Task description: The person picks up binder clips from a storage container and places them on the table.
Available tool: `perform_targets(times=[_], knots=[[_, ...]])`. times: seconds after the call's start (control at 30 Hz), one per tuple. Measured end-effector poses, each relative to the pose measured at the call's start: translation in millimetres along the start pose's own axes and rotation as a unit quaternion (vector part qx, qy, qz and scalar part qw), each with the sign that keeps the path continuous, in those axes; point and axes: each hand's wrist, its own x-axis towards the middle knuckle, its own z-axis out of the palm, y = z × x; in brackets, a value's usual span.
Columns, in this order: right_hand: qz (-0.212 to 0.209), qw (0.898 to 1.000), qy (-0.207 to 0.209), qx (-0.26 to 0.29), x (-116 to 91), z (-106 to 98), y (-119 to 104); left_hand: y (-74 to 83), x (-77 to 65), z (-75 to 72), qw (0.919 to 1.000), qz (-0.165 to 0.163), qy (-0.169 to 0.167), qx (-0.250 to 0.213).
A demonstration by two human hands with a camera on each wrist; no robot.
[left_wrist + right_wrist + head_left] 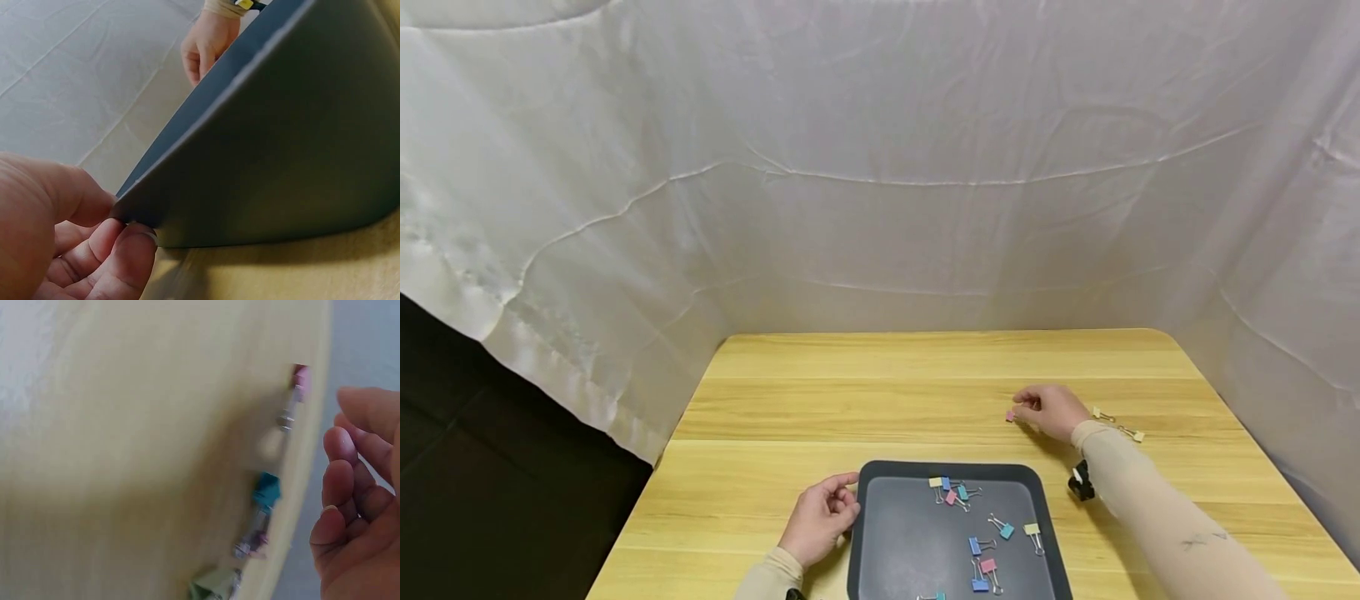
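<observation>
My left hand point(822, 518) is at the left edge of a dark grey tray point(951, 471). In the left wrist view its thumb and fingers pinch the tray's rim point(134, 187). Over the table to the right, my right hand point(1054, 411) hovers by a pink binder clip point(1010, 416), thumb and fingers loosely bent. The right wrist view shows that clip point(300, 381) just beyond the fingertips, with a gap between. A teal binder clip point(267, 489) and a pale yellow one point(212, 584) lie in line with it.
Inside the tray are several binder clips, among them a teal one point(1006, 530), a yellow one point(1032, 529) and a blue one point(975, 546). Two yellow clips point(1138, 436) lie behind the right wrist. A pale curtain point(925, 250) hangs behind the wooden table point(820, 400).
</observation>
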Motion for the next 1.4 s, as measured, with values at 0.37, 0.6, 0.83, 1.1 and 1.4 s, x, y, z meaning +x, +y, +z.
perform_targets(times=[0.37, 0.6, 0.83, 1.1, 1.4], knots=[[0.073, 0.988, 0.005, 0.133, -51.4, -46.0, -11.3, 0.5, -0.3, 1.2, 1.0, -0.004, -0.003, -0.001], [0.131, 0.963, 0.004, 0.236, -92.4, -37.6, -26.9, 0.6, -0.9, 0.1, 1.0, -0.001, -0.004, 0.006], [0.14, 0.958, -0.006, 0.251, -111.9, -10.1, -43.6, 2.3, -0.9, -1.5, 0.9999, 0.003, 0.004, 0.01], [0.141, 0.942, -0.014, 0.304, -116.0, 11.2, -49.1, 3.5, -1.5, -2.6, 0.9999, -0.003, 0.009, 0.013], [0.154, 0.924, -0.007, 0.35, -115.9, 25.4, -50.0, -27.5, 5.1, -0.5, 0.9996, -0.001, 0.021, 0.02]])
